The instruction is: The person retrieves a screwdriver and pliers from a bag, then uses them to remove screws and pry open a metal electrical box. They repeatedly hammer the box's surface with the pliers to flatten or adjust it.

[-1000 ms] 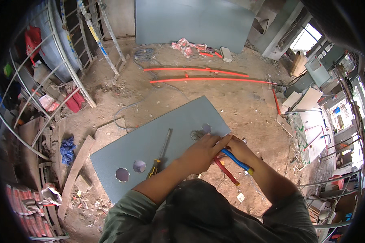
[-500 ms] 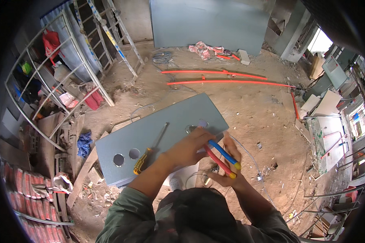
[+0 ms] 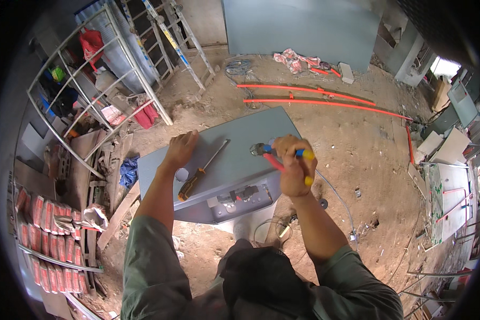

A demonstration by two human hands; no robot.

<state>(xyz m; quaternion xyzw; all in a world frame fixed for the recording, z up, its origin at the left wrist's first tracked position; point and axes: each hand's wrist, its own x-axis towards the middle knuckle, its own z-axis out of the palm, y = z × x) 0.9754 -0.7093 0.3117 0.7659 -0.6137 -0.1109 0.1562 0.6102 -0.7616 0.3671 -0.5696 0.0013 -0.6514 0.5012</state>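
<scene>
A grey metal box [image 3: 218, 176] with round holes in its upper face is in front of me, its near side open with fittings visible inside. My left hand [image 3: 180, 151] is closed over its far left edge. My right hand [image 3: 295, 165] grips pliers [image 3: 273, 161] with blue and red handles and yellow ends. The pliers' jaws are at the box's upper face, near its right end, where a round hole was visible earlier; whether they bite the metal I cannot make out. A screwdriver [image 3: 193, 182] with a yellow and black handle lies on the box between my hands.
Two orange pipes [image 3: 325, 105] lie across the dirt floor beyond the box. Ladders [image 3: 181, 48] and a metal frame [image 3: 98, 90] stand at the far left. Stacked red-and-white packages [image 3: 48, 242] are at the near left. A thin cable [image 3: 338, 197] curves along the floor at right.
My left hand has moved from beside the pliers to the box's far left edge. My right hand now holds the pliers with their jaws at the box. The box's open near side has come into view.
</scene>
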